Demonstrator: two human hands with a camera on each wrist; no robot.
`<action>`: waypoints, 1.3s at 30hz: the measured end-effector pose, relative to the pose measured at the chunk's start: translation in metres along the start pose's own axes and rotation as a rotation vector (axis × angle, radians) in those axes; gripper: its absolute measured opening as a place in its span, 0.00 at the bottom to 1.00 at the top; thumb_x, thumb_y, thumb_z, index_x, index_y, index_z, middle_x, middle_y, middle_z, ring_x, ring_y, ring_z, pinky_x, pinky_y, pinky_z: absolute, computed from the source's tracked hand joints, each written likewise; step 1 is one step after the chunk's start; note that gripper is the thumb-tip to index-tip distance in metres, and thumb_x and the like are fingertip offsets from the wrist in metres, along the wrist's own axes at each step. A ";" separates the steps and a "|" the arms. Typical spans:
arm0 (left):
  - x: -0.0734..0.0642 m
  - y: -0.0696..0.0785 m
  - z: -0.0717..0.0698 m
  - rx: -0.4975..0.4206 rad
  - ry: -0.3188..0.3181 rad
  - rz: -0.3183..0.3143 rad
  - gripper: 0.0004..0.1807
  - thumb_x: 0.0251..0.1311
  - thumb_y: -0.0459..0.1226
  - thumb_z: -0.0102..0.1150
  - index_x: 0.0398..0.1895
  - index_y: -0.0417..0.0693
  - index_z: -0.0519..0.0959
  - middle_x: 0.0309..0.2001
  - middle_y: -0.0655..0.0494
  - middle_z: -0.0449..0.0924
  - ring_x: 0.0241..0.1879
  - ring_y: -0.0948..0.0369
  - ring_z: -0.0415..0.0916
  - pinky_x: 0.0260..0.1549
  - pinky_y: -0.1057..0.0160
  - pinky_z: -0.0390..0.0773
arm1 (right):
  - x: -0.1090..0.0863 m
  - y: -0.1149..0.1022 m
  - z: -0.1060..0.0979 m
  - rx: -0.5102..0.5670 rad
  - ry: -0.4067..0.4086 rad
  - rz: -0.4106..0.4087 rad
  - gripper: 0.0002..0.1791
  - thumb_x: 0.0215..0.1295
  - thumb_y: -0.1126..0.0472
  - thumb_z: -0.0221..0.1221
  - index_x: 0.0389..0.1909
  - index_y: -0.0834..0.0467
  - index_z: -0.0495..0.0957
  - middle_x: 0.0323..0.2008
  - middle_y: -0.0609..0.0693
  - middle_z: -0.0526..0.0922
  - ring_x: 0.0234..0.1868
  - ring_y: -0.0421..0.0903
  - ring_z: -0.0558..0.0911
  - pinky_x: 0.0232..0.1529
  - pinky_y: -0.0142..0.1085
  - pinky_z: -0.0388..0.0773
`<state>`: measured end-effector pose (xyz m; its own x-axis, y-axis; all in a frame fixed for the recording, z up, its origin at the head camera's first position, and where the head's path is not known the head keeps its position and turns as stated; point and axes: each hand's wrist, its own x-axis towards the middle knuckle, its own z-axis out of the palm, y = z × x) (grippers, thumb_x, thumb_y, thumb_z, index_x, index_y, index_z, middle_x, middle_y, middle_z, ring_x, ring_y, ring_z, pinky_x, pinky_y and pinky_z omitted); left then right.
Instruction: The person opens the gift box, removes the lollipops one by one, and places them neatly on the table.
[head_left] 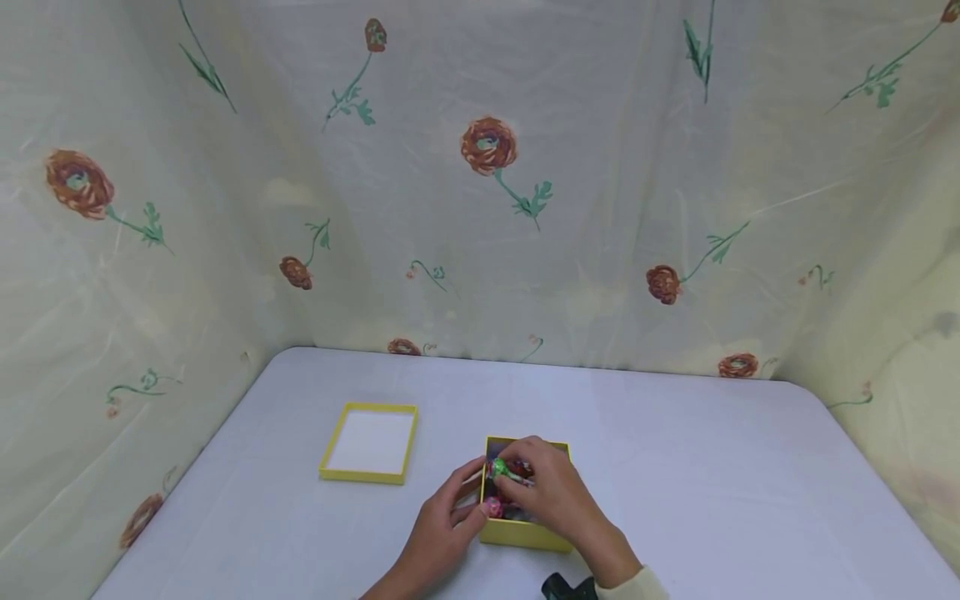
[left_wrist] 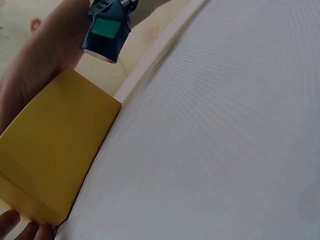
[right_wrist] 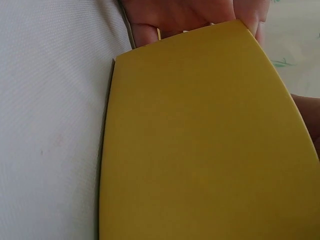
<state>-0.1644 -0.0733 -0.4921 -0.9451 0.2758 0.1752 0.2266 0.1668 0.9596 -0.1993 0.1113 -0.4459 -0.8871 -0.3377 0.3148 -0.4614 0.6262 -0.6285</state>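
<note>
Head view, nearest my lens: a black cylindrical device (head_left: pixel 558 587) sat at the right wrist, beside a cream sleeve cuff (head_left: pixel 633 585). Just beyond it I watched the bare right hand (head_left: pixel 558 496) reaching into an open-topped yellow rectangular box (head_left: pixel 525 536), its thumb and forefinger nearly closed in a pinch on a small round green-wrapped sweet (head_left: pixel 500 467) with a pale stick. That sweet was inside the box's outline, toward its left side. I could not tell whether it was lifted clear of the other sweets.

The bare left hand (head_left: pixel 438 529) had its thumb and fingers spread apart, touching the box at its left wall and near corner without wrapping round it; my wrist views showed those fingers against the yellow wall. A pink-wrapped round sweet (head_left: pixel 492 507) lay in the box by the left thumb.

Farther off to the left, a shallow yellow-rimmed lid (head_left: pixel 362 477) lay white interior up on the white table (head_left: pixel 675 458). Behind hung a pale curtain (head_left: pixel 585 275) printed with rust-red flowers.
</note>
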 end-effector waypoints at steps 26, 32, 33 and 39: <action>0.001 -0.004 0.001 0.028 0.012 0.040 0.31 0.66 0.32 0.53 0.72 0.50 0.60 0.69 0.46 0.63 0.65 0.48 0.66 0.54 0.64 0.76 | 0.000 -0.001 -0.028 0.110 -0.002 0.028 0.12 0.59 0.59 0.66 0.45 0.51 0.81 0.39 0.44 0.86 0.43 0.42 0.84 0.48 0.40 0.82; 0.001 -0.002 0.001 0.036 0.011 0.031 0.30 0.67 0.36 0.53 0.72 0.51 0.60 0.69 0.47 0.63 0.65 0.49 0.66 0.54 0.66 0.76 | -0.001 0.000 -0.038 0.077 -0.020 0.041 0.14 0.61 0.60 0.65 0.48 0.53 0.80 0.41 0.45 0.86 0.43 0.42 0.84 0.49 0.42 0.82; 0.000 -0.002 0.001 0.039 0.011 0.023 0.30 0.67 0.37 0.54 0.72 0.53 0.60 0.69 0.48 0.63 0.65 0.51 0.66 0.54 0.67 0.76 | -0.001 0.000 -0.040 0.074 -0.023 0.043 0.14 0.61 0.61 0.64 0.49 0.53 0.80 0.41 0.45 0.86 0.43 0.43 0.84 0.48 0.42 0.82; 0.000 -0.002 0.002 0.046 0.016 -0.021 0.31 0.66 0.42 0.54 0.72 0.57 0.60 0.69 0.53 0.63 0.65 0.53 0.66 0.53 0.69 0.76 | -0.001 0.003 -0.049 0.067 0.001 0.049 0.14 0.61 0.61 0.65 0.48 0.55 0.80 0.40 0.46 0.85 0.40 0.42 0.83 0.42 0.37 0.83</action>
<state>-0.1647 -0.0713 -0.4945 -0.9533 0.2565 0.1595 0.2172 0.2154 0.9521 -0.2000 0.1481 -0.4130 -0.9084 -0.3074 0.2834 -0.4159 0.5936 -0.6890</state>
